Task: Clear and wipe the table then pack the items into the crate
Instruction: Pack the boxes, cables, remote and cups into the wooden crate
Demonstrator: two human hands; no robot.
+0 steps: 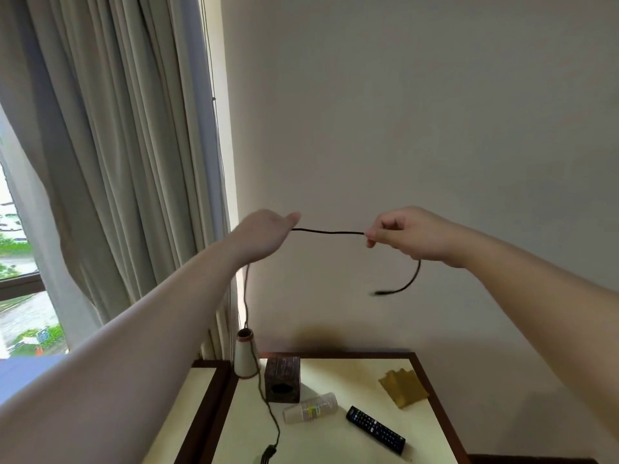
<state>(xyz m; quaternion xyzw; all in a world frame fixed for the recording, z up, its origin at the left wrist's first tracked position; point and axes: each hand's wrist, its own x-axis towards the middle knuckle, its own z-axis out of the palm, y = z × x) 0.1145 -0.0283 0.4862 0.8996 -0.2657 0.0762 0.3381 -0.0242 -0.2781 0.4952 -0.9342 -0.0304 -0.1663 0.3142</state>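
Both my arms are raised in front of a plain wall, with a black cable (pixel 330 233) stretched nearly level between my hands. My left hand (pixel 264 234) is closed around the cable, its back toward the camera; my right hand (pixel 407 234) pinches the cable between thumb and fingertips. Beyond the right hand, the short free end curls downward and ends in a small plug, blurred. From below the left hand, the cable drops toward the surface (pixel 335 440), passes a pale cone-shaped vase (pixel 245 358) at the back left corner, then trails along the left side to a dark end piece at the lower frame edge.

On the pale, dark-framed surface: a dark wooden box (pixel 282 380) just beside the vase; a stack of clear plastic cups (pixel 310 408) lying on its side in front of the box; a black remote control (pixel 375 430) lying at a slant, near the cups; a yellow cloth (pixel 403 386) toward the right edge, apart from the others. Grey curtains (pixel 110 162) hang at the left beside a window.
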